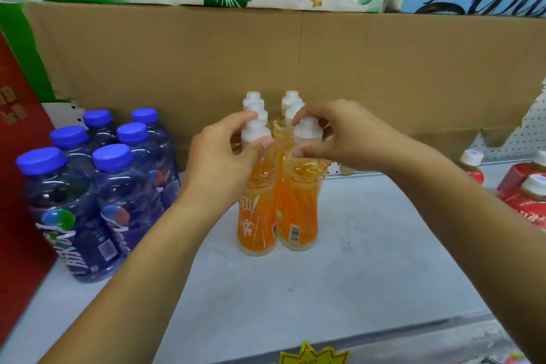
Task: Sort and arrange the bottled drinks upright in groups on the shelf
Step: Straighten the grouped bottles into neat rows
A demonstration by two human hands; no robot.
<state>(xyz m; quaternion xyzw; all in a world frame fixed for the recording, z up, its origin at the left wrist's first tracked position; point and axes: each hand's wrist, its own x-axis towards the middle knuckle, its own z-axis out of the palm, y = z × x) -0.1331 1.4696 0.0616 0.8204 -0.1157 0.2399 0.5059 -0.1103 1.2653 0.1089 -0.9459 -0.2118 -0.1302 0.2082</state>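
Left hand (224, 156) pinching white cap of clear plastic orange-drink bottle (256, 216); right hand (339, 133) pinching twin orange bottle (298, 210) at its 3 o'clock. Both standing upright on pale grey shelf (369, 269); blue-capped bottles (88, 186) at 9 o'clock.

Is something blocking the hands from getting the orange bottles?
No, nothing is in the way. The left hand pinches the left orange bottle at its cap, and the right hand pinches the right orange bottle the same way. The blue bottles stand apart, off to the left.
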